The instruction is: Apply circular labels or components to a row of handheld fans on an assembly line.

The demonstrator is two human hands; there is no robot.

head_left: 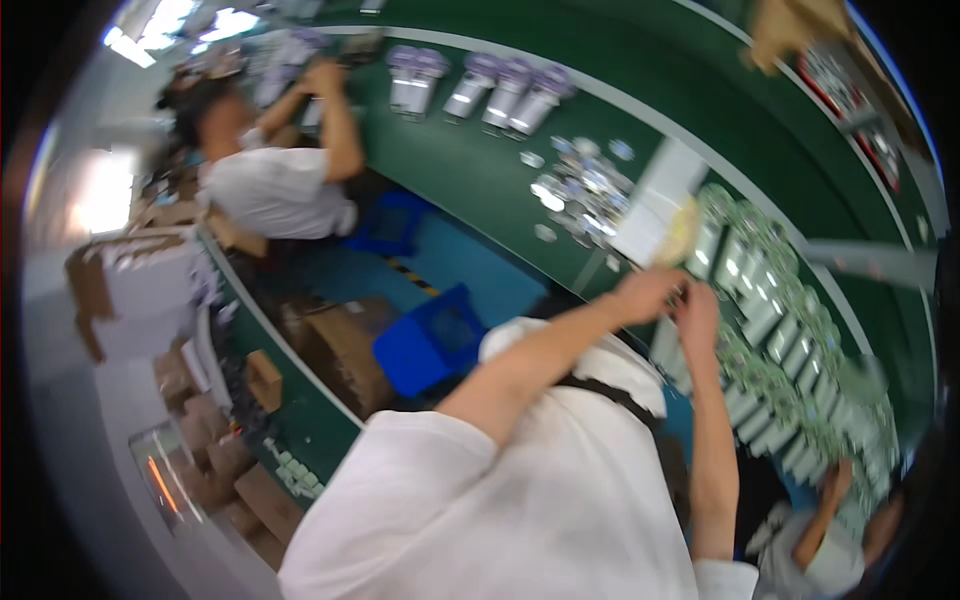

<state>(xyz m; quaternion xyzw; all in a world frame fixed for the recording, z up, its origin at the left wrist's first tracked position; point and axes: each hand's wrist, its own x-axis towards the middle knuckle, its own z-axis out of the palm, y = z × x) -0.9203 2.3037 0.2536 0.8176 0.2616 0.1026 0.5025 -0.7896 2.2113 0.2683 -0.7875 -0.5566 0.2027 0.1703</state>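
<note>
My left hand (648, 294) and my right hand (697, 312) meet at the near edge of the green table, fingers bent and drawn together. Whatever is pinched between them is too small and blurred to make out. Just beyond the fingertips is a yellowish translucent piece (680, 232), at the end of a flat white strip (655, 195). To the left of the strip lies a loose pile of shiny silver discs (585, 190). Close by my right hand, several pale green and white cylindrical units (765, 310) lie in dense rows.
Purple-topped white units (508, 90) stand farther along the table (450, 155). A co-worker (275, 185) works at the far left, another person (825, 540) at the lower right. Blue plastic stools (430, 340) and a cardboard box (345, 345) are on the floor behind me.
</note>
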